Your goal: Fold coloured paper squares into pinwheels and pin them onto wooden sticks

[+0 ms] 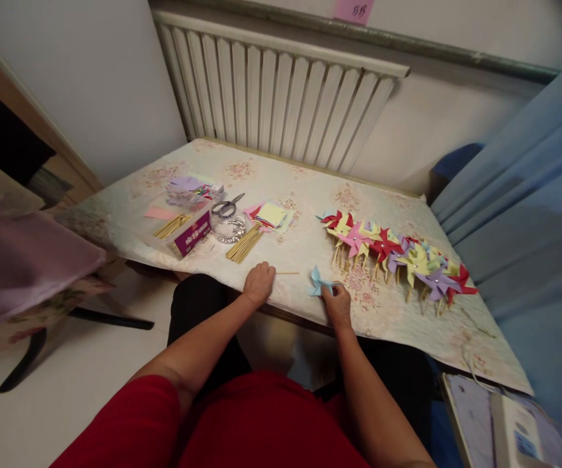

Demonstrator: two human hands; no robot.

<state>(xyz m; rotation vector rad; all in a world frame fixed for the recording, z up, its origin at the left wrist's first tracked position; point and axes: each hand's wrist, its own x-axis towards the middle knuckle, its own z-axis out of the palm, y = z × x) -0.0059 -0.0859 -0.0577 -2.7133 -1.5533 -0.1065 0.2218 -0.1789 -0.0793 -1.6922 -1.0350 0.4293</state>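
The light-blue pinwheel (318, 282), pinched in the right hand (338, 303) at the surface's (310, 250) near edge, could unfold if that grip slackens, while the left hand (258, 283), at nine o'clock, grasps a thin stick (288, 273).

— What's in the right hand (338, 304)?
— A light blue pinwheel (318, 283), pinched at the near edge of the surface (305, 253).
— And the left hand (258, 283)?
— Closed on one thin stick (286, 273) lying flat beside it.
— Anything else about?
— A row of finished pinwheels (397, 253) to the right; scissors (227, 207), paper squares (271, 214) and a bundle of sticks (245, 244) farther back.
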